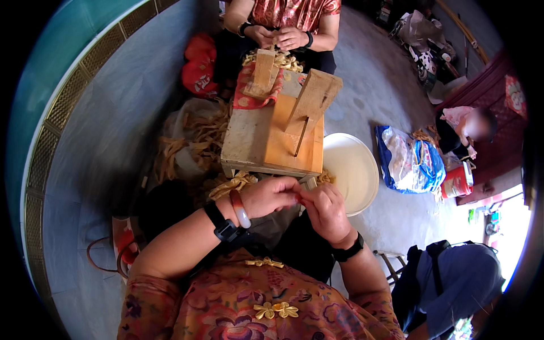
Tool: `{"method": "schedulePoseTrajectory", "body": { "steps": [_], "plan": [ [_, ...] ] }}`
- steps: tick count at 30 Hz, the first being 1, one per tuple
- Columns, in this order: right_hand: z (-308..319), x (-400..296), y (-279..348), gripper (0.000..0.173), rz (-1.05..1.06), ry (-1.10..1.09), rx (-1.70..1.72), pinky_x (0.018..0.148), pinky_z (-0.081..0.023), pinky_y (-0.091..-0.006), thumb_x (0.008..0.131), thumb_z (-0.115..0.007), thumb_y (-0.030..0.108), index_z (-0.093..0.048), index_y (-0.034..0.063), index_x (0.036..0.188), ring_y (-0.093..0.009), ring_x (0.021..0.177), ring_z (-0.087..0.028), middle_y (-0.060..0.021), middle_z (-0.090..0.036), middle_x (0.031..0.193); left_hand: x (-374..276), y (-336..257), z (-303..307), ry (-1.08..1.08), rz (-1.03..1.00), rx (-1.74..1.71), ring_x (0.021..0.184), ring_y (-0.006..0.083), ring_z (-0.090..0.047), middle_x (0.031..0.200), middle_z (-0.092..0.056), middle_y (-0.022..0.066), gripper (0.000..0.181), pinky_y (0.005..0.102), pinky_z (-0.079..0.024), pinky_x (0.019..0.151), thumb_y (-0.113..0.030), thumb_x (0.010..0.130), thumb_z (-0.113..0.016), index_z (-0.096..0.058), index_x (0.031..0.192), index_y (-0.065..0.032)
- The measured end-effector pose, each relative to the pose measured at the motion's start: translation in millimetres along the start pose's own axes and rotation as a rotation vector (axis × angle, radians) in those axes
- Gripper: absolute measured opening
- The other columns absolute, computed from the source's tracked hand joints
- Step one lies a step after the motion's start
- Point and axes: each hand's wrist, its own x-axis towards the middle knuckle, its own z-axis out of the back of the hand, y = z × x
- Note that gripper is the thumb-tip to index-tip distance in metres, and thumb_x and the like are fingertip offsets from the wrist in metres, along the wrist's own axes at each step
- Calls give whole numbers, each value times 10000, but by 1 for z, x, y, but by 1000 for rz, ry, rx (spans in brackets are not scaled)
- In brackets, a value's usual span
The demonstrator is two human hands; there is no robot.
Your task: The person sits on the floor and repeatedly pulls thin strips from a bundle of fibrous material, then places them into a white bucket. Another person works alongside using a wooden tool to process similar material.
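Observation:
My left hand (272, 197) and my right hand (325, 208) meet in front of my chest, fingertips together. Something small and reddish shows between them, too small to name; whether it is an object or a fingernail I cannot tell. Just beyond them stands a low wooden table (244, 140). On it are a wooden board (280, 148), an upright wooden block (314, 97) with a thin rod (301, 136) by it, and a smaller wooden stand (263, 70) on a red cloth (244, 91). Yellowish dried strips (233, 185) lie below my left wrist.
Across the table a person's hands (280, 38) work over a heap of pale strips (289, 61). A white tub (355, 174) stands right of the table, a bag of strips (204, 131) left. Farther right are a blue-white bag (410, 161), a red bucket (457, 180) and two other people.

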Motion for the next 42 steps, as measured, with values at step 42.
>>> {"method": "schedulePoseTrajectory", "body": {
  "steps": [42],
  "plan": [
    [-40, -35, 31, 290, -164, -210, 167, 668, -494, -383, 674, -612, -113, -551, 35, 915, -330, 777, -586, -125, -581, 860, -44, 25, -3, 51, 246, -403, 888, 80, -552, 969, -587, -7, 175, 213, -442, 851, -33, 919, -599, -581, 1092, -14]
  ]
}}
